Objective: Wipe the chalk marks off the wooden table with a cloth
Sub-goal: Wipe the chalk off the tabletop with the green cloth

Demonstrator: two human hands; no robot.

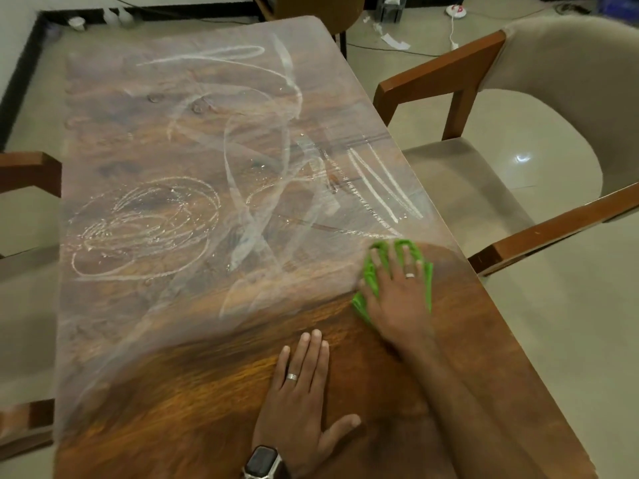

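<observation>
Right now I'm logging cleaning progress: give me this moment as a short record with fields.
cloth: green cloth, flat on the table near its right edge
right hand: right hand presses the cloth, fingers spread
left hand: left hand rests flat on bare wood
table: wooden table, near part wiped
chalk marks: chalk marks cover the far part

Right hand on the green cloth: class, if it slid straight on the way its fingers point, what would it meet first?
The right hand, pressing the green cloth flat, would probably first meet the parallel white chalk strokes near the wooden table's right edge.
</observation>
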